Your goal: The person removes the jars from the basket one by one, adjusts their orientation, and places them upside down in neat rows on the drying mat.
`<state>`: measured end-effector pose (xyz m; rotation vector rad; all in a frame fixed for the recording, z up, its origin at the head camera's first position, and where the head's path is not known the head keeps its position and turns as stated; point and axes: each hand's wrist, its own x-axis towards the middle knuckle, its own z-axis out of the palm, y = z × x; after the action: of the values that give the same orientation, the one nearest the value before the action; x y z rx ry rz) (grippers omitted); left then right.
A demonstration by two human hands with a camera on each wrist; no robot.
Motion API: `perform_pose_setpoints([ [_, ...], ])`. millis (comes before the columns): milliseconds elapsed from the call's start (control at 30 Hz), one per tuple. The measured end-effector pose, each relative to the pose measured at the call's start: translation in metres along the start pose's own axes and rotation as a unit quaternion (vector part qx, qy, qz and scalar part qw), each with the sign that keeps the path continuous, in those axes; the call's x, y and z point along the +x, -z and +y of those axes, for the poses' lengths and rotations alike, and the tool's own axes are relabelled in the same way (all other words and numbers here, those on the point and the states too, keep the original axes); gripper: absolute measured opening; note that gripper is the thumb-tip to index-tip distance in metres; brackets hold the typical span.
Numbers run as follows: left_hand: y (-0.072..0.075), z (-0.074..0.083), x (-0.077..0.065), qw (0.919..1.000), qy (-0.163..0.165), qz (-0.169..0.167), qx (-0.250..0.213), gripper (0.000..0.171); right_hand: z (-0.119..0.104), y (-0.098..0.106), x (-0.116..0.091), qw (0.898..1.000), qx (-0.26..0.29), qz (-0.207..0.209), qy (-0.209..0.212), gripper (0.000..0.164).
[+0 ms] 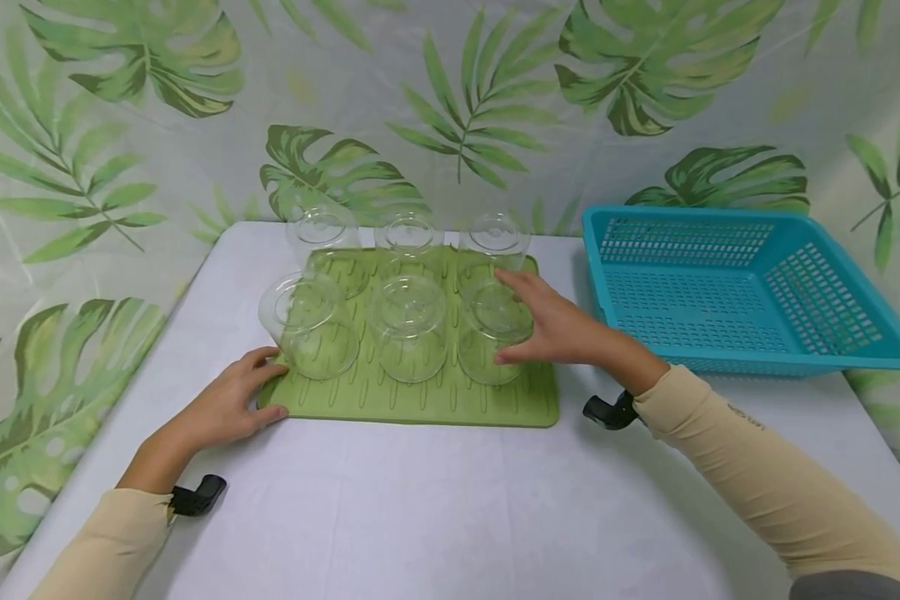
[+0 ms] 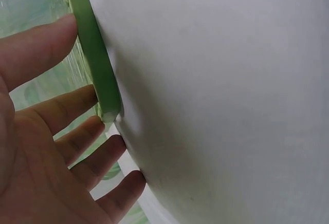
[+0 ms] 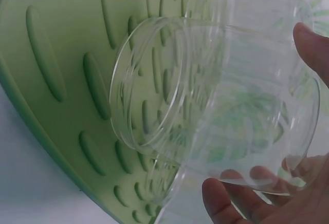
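Several clear cups stand in two rows on a green ribbed mat (image 1: 435,408). My right hand (image 1: 551,321) is around the front right cup (image 1: 483,346), its thumb on the near side and its fingers on the far side. In the right wrist view, the fingers (image 3: 247,193) curl along one side of this cup (image 3: 231,106), partly seen through it, with the thumb (image 3: 313,47) opposite. My left hand (image 1: 232,396) rests with loosely spread fingers at the mat's left edge, beside the front left cup (image 1: 318,333). In the left wrist view, fingertips touch the mat's edge (image 2: 97,54).
A blue perforated plastic basket (image 1: 600,275) sits at the right of the table, behind my right forearm. White cloth (image 1: 420,508) covers the tabletop. A leaf-patterned curtain (image 1: 495,100) hangs behind the table and down its left side.
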<state>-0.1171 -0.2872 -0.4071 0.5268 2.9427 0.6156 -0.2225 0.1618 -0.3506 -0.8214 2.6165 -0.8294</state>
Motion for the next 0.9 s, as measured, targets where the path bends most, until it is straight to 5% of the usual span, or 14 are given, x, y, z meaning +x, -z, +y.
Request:
perform_pose_setpoints([
  [233,0.000,-0.003,-0.001,0.9999,0.012,-0.011,-0.004,0.057,-0.001,-0.001,0.003,1.000,-0.003,0.013,0.016,0.124],
  [467,0.001,-0.004,-0.003,0.9998,0.011,-0.012,-0.007,0.056,-0.005,0.007,-0.016,0.988,-0.047,0.103,0.100,0.110],
  [633,0.000,-0.005,-0.004,0.9999,0.009,-0.007,-0.010,0.056,0.000,0.014,-0.053,0.958,-0.065,0.204,0.190,0.065],
  [733,-0.001,-0.005,-0.005,0.9998,0.008,-0.008,-0.015,0.056,0.007,0.017,-0.085,0.934,-0.086,0.273,0.212,0.060],
  [900,-0.001,-0.002,-0.007,0.9996,0.014,-0.016,-0.019,0.057,0.019,0.016,-0.127,0.913,-0.092,0.339,0.209,0.055],
])
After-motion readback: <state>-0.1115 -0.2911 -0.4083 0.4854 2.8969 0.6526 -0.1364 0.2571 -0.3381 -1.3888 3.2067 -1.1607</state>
